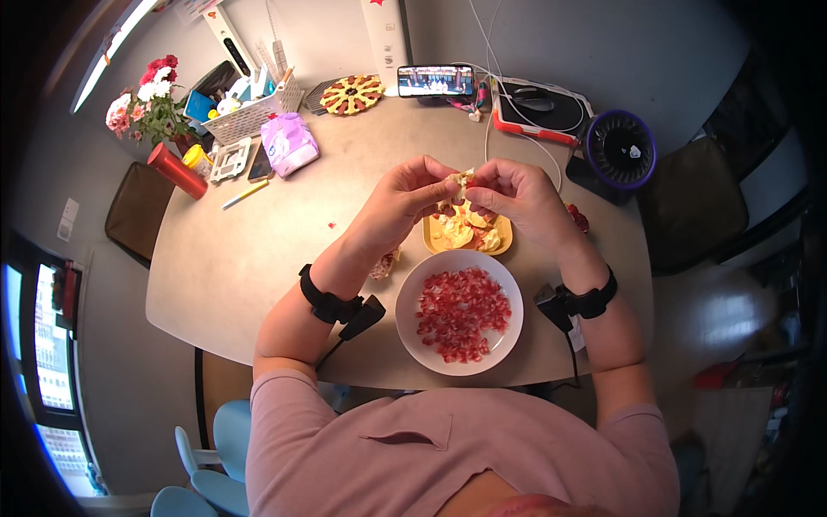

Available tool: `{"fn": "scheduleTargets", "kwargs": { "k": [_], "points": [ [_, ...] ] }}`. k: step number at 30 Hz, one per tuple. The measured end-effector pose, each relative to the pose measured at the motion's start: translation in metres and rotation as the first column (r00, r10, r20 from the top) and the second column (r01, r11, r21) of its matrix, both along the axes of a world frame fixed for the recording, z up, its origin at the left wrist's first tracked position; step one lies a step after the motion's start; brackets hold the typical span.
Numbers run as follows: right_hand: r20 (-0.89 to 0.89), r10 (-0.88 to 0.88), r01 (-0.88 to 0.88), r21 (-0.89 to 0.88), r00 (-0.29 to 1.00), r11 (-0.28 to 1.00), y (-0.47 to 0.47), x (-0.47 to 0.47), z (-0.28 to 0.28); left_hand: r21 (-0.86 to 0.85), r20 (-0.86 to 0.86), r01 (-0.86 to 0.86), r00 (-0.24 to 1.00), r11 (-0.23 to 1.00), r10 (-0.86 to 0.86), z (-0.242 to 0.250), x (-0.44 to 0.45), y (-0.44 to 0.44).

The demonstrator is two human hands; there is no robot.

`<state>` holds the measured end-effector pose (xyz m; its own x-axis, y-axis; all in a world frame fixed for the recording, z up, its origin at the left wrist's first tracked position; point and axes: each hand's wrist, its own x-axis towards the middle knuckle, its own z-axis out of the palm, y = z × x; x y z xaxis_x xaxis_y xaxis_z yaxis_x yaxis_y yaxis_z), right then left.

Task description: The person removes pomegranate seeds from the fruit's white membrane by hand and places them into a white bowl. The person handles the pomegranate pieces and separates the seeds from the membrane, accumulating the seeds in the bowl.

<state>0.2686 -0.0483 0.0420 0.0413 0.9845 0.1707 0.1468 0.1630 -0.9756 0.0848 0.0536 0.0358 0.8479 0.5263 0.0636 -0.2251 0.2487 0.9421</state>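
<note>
Between them, my left hand and my right hand hold a small piece of pomegranate membrane, pinched in thumbs and fingers. Below the hands is a yellow tray with pale pomegranate peel and some red bits in it. Nearer my body stands a white bowl with many loose red pomegranate seeds. A pomegranate chunk with seeds lies left of the bowl, partly behind my left forearm. Another red piece shows beyond my right forearm.
At the back stand a phone with its screen lit, a white basket, and a round trivet. Left are a purple tissue pack, a red tumbler and a pen. A round fan and white cables are at right.
</note>
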Motion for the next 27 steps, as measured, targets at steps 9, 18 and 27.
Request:
{"fn": "scheduleTargets", "kwargs": {
  "k": [9,18,27],
  "points": [
    [-0.249,0.082,-0.103,-0.072,0.965,0.992,0.003,0.008,-0.003,-0.083,0.088,0.039,0.996,0.996,-0.031,-0.002,0.003,-0.002],
    [0.299,-0.084,0.042,0.144,0.951,0.989,-0.005,0.005,0.007,0.115,-0.086,0.002,0.996,0.993,0.008,0.004,-0.001,-0.003],
    [0.541,-0.062,-0.133,0.315,0.839,0.940,-0.006,0.007,0.010,0.145,-0.182,0.103,0.980,0.984,-0.076,0.006,-0.004,0.002]
  ]
}}
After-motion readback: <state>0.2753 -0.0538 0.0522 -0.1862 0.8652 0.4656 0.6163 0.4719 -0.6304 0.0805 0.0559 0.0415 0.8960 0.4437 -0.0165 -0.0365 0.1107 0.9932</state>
